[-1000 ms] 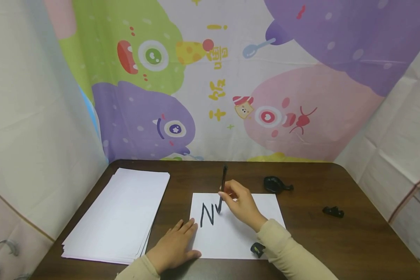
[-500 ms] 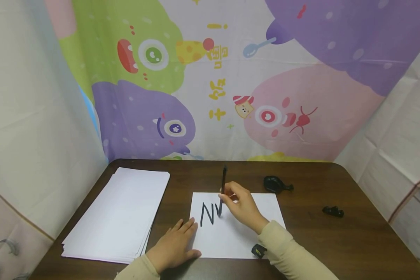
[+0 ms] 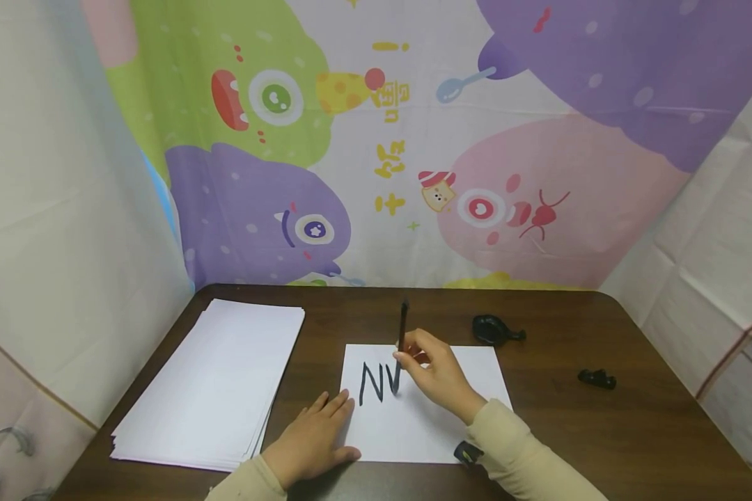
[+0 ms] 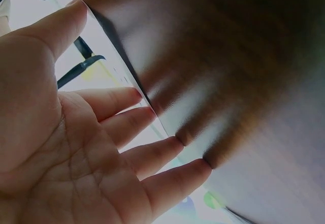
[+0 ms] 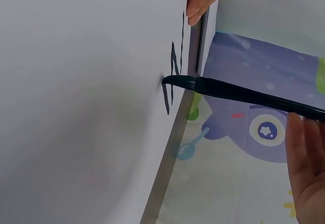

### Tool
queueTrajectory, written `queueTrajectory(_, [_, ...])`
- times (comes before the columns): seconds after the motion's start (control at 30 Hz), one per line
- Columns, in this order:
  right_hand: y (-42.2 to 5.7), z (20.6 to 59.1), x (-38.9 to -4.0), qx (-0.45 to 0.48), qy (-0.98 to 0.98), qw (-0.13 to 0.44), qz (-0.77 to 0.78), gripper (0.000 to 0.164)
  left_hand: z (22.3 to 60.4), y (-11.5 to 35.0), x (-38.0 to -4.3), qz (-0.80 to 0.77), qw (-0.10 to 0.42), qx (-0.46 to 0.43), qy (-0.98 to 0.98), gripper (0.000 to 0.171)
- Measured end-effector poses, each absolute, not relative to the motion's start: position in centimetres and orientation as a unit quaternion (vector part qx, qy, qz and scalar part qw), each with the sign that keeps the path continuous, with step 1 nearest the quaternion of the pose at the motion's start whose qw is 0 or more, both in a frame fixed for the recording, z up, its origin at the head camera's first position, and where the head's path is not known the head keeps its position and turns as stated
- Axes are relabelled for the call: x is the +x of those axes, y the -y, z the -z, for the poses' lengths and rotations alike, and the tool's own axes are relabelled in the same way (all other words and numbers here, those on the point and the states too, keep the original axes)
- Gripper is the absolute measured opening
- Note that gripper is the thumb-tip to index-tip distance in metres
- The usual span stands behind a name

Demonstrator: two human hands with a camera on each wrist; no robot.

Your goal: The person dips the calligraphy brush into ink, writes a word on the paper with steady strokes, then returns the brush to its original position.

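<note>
My right hand [image 3: 435,369] pinches a black writing brush [image 3: 403,327] upright between thumb and fingers. The brush's bent tip [image 5: 170,80] touches the white sheet [image 3: 413,431], as the right wrist view shows. Black ink strokes [image 3: 371,384] on the sheet form an N, with a V-like pair of strokes to its right. My left hand [image 3: 313,438] rests flat at the sheet's left edge. Its straight fingers [image 4: 167,155] touch the paper and the tabletop there, seen from the palm side in the left wrist view.
A stack of white paper [image 3: 213,383] lies at the left of the brown table [image 3: 601,445]. To the right behind the sheet sits a black gourd-shaped dish [image 3: 491,330]. A small bumpy black piece [image 3: 597,378] lies further right. A printed cartoon curtain [image 3: 388,264] hangs behind.
My right hand and the brush have moved slightly down and to the right over the sheet. The stroke under the tip has grown longer. My left hand has stayed in place.
</note>
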State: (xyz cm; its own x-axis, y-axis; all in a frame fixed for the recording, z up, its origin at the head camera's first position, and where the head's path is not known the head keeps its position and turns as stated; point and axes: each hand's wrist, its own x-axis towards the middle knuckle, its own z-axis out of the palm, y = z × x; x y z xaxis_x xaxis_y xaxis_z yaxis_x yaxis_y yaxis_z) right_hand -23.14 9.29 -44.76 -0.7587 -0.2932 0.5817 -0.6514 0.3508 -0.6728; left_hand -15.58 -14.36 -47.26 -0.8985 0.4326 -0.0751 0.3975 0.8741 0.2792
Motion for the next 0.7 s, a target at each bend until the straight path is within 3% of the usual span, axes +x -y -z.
queueTrajectory(0.7, [-9.92,44.7,-22.64,0.278,0.8,0.156,-0.509,0.011,46.95,14.26,-15.51,-0.131,0.071,0.213,-0.966,0.08])
